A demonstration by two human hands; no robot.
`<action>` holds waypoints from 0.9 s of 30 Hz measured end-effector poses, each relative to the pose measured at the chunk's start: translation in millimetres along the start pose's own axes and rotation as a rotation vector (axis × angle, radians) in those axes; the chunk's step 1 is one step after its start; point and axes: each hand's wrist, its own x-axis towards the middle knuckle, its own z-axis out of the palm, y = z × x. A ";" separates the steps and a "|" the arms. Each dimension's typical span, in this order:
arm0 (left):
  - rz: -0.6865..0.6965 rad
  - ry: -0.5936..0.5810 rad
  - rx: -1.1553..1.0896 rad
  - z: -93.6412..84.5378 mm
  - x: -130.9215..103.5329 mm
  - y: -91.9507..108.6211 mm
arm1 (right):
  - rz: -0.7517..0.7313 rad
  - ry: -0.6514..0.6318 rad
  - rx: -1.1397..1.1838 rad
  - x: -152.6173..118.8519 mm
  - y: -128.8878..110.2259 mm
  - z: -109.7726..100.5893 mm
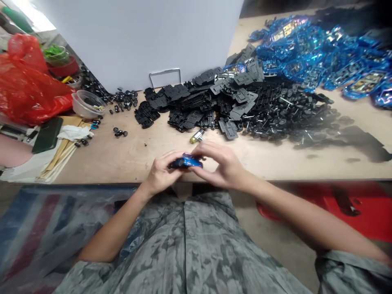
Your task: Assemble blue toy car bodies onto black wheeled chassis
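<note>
Just above the table's front edge, a shiny blue toy car body [187, 161] is held between my two hands. My left hand [165, 168] closes its fingers and thumb around the car's left end. The right end is pinched by the thumb and fingers of my right hand [219, 163]. Its underside and part of its top are hidden by the fingers. Right behind my right fingertips lies a small metal and yellow cylindrical piece [197, 136]. Farther back are heaped flat black car chassis plates [191, 104].
Black wheels on metal axles [281, 114] are piled to the right, with blue car bodies [306, 53] behind. At left stand a clear plastic tub [88, 103], a red plastic bag [33, 81] and a dark phone [47, 135]. A white panel [147, 36] rises at the back.
</note>
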 end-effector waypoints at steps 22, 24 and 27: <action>-0.250 0.432 -1.082 39.0 -36.1 35.1 | -0.474 0.141 -0.511 13.1 8.1 53.2; -0.198 0.581 -0.898 24.0 -58.2 27.8 | -0.492 0.051 -0.558 7.1 12.5 52.8; -0.170 0.821 -0.747 -12.2 -86.7 17.2 | -0.559 -0.166 -0.602 -12.6 19.0 59.0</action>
